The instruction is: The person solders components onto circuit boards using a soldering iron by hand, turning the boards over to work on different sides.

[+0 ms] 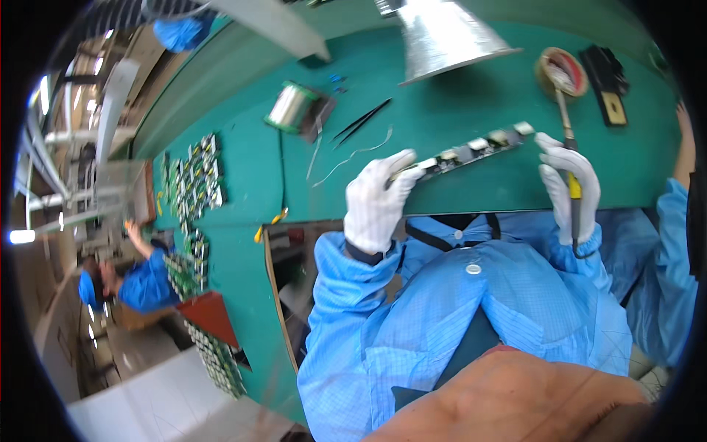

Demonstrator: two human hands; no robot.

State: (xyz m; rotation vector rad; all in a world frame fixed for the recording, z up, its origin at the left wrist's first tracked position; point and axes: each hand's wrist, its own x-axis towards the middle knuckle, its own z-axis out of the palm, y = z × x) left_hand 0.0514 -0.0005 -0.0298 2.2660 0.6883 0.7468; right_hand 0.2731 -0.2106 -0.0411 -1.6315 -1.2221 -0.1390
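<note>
My left hand [378,199], in a white glove, pinches the left end of a narrow circuit board strip [465,153] between thumb and fingers. The strip carries a row of pale, block-like parts and slants up to the right above the green bench. My right hand [571,184], also gloved, is closed round a soldering iron [574,188] with a yellow and black handle. The iron points away from me, its tip at a round tin [562,72] of pale material. The strip's right end lies close to my right fingertips; whether they touch is unclear.
A solder wire spool [292,107], black tweezers [362,123] and a silvery hood [451,38] are at the back. A black holder [607,85] stands far right. Many circuit boards [193,180] cover the left bench. A person in blue [143,283] sits further left; another's sleeve [672,243] is at right.
</note>
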